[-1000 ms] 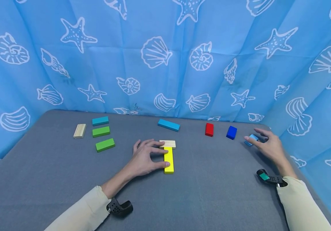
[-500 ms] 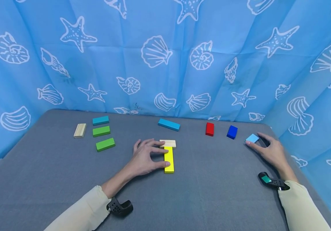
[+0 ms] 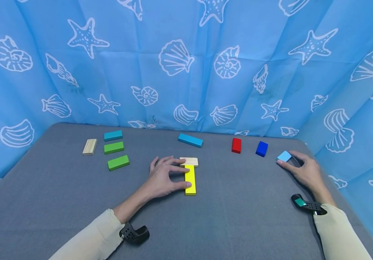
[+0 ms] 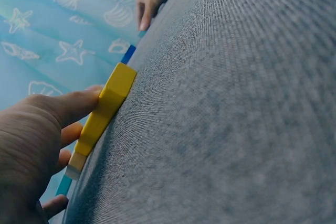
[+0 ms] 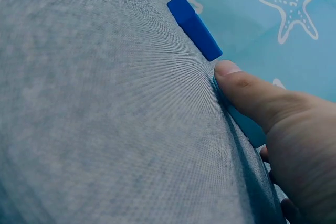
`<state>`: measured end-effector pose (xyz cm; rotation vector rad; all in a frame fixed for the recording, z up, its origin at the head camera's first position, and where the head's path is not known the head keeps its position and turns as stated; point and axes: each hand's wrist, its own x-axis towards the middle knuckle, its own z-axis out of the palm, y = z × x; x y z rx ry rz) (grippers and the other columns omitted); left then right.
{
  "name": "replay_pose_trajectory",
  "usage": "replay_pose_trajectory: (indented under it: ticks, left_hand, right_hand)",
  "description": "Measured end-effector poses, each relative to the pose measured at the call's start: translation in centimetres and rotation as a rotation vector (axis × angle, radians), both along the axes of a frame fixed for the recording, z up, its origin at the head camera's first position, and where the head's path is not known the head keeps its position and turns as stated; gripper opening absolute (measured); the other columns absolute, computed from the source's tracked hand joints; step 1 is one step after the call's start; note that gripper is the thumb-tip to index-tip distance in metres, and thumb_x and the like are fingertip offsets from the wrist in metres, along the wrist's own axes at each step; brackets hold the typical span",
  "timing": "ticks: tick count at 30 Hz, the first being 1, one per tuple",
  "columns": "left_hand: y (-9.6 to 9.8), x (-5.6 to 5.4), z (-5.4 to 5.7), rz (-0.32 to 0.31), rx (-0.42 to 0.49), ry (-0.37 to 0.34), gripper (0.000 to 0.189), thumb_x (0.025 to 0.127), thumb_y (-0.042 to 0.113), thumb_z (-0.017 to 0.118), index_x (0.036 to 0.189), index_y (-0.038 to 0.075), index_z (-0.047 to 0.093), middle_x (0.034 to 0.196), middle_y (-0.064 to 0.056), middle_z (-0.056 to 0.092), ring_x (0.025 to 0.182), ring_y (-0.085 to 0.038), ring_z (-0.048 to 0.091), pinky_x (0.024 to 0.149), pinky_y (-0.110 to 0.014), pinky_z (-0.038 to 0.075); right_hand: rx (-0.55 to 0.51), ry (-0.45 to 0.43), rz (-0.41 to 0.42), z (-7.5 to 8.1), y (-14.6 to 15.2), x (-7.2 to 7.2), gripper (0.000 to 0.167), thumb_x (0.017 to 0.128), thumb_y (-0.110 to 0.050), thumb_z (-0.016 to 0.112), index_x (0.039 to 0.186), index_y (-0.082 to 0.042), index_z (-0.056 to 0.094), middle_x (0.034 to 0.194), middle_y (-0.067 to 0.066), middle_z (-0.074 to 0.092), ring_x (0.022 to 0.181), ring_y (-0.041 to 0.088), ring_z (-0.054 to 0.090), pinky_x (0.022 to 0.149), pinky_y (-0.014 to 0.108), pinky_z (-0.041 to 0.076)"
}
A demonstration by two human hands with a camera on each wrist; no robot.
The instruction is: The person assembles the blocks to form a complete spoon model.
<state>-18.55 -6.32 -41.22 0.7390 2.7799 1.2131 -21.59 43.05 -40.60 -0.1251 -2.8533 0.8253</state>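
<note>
My left hand (image 3: 165, 178) rests on a yellow block (image 3: 190, 182): thumb and index finger touch it, and another fingertip touches the short plain wooden block (image 3: 191, 162) lying crosswise against its far end. In the left wrist view, the thumb lies against the side of the yellow block (image 4: 107, 106). Over on the right, my right hand (image 3: 306, 171) pinches a light blue block (image 3: 284, 156) flat on the table, thumb at its near corner and index finger at its far one. The right wrist view shows the thumb on this block (image 5: 244, 121), with the other fingers mostly hidden.
A dark blue block (image 3: 261, 148) and a red block (image 3: 236, 145) lie left of the right hand. Behind the yellow block is a blue block (image 3: 190, 140). Two green blocks (image 3: 114, 147), a teal block (image 3: 113, 135) and a wooden block (image 3: 90, 147) lie at the left.
My right hand has shifted slightly right and toward me, thumb and index finger settling on the light blue block, which now lies a little turned. The left hand has stayed put.
</note>
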Motion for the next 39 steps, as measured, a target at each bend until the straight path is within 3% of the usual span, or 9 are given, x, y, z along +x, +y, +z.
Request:
replay_pose_trajectory:
  ticks: [12,23,33,39]
  left_hand:
    - [0.1,0.1,0.0,0.003,-0.003,0.002,0.042,0.083,0.040,0.084,0.120,0.023,0.077,0.144,0.003,0.058,0.147,-0.034,0.032,0.115,-0.068,-0.001]
    - [0.0,0.1,0.0,0.007,-0.009,0.007,0.042,0.083,0.042,0.084,0.120,0.024,0.077,0.145,0.004,0.057,0.147,-0.034,0.031,0.115,-0.067,-0.001]
    - [-0.1,0.1,0.1,0.008,-0.013,0.001,0.043,0.082,0.042,0.084,0.120,0.024,0.077,0.145,0.005,0.057,0.147,-0.033,0.031,0.115,-0.068,-0.001]
    - [0.0,0.0,0.1,0.010,-0.012,-0.006,0.043,0.082,0.042,0.084,0.120,0.024,0.077,0.144,0.005,0.057,0.147,-0.033,0.031,0.115,-0.067,-0.001]
  right_hand:
    - [-0.069,0.018,-0.009,0.6,-0.4,0.3,0.080,0.095,-0.046,0.070,0.147,0.008,0.044,0.147,0.040,0.038,0.136,0.060,0.031,0.104,0.074,0.027]
    - [-0.128,0.081,0.030,3.1,-3.0,0.1,0.078,0.091,-0.045,0.075,0.149,-0.001,0.047,0.153,0.030,0.039,0.142,0.054,0.029,0.105,0.077,0.025]
    - [-0.154,0.183,0.164,5.4,-7.0,0.8,0.068,0.088,-0.030,0.081,0.145,-0.003,0.055,0.152,0.026,0.042,0.140,0.050,0.032,0.105,0.076,0.024]
    - [-0.165,0.215,0.267,6.5,-9.8,1.4,0.064,0.085,-0.022,0.085,0.140,-0.004,0.059,0.145,0.023,0.049,0.134,0.045,0.040,0.103,0.072,0.031]
